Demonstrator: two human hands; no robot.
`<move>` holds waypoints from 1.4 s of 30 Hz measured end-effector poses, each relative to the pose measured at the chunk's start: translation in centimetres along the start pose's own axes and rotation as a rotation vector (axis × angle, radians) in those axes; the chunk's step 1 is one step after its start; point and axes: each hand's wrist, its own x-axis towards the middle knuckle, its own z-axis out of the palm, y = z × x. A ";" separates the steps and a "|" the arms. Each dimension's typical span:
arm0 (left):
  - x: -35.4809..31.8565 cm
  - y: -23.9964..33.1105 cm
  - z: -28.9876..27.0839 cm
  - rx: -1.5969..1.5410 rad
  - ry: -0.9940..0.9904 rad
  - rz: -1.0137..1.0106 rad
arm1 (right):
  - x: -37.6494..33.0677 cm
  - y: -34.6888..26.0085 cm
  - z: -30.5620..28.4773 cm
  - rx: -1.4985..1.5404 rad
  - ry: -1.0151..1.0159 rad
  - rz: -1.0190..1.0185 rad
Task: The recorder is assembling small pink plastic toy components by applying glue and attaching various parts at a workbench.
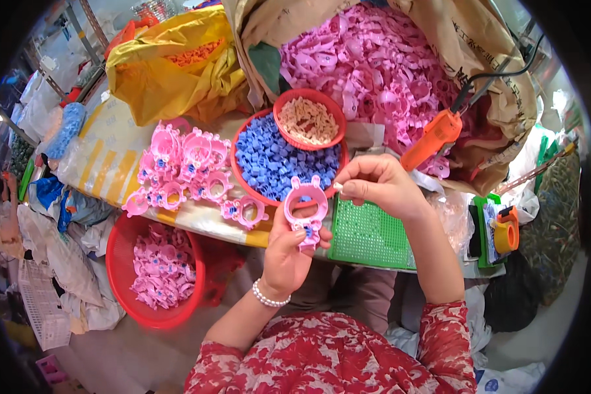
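My left hand (289,253) is closed around a pink plastic ring-shaped toy part (306,205) with two small ears on top and a blue piece in its lower end. To its right, my right hand (382,187) pinches a small whitish piece (338,186) between thumb and fingertips, apart from the pink part. Behind my hands stands a red basket of blue plastic pieces (259,154). A smaller red basket of cream-coloured pieces (308,121) rests on its far right side. Below my right hand lies a green perforated tray (368,230).
Several pink parts with blue pieces (190,161) are heaped at the table's left. A red bucket (119,262) of pink parts stands below. An orange electric screwdriver (433,139) hangs at the right, before a large sack of pink parts (374,65). A yellow bag (144,92) stands far left.
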 end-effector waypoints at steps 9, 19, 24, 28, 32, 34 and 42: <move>-0.4 -2.7 1.3 0.251 0.080 0.031 | -4.8 1.1 2.3 -0.330 0.000 -0.043; -1.2 -3.6 2.0 0.228 0.099 -0.066 | -8.2 2.5 2.6 -0.301 0.094 -0.119; -1.3 -4.4 2.1 0.242 0.107 -0.048 | -8.8 3.0 2.9 -0.529 0.144 -0.268; -1.3 -4.8 2.0 0.289 0.133 -0.038 | -9.0 3.9 3.2 -0.623 0.228 -0.303; -1.0 -4.5 1.7 0.136 0.080 -0.092 | -9.3 4.0 3.4 -0.513 0.362 -0.335; -0.9 -4.5 1.4 -0.005 0.069 -0.160 | -9.2 3.7 3.2 -0.555 0.353 -0.351; -0.7 -4.7 1.7 0.134 0.014 -0.157 | -8.1 3.0 2.7 -0.874 0.277 -0.490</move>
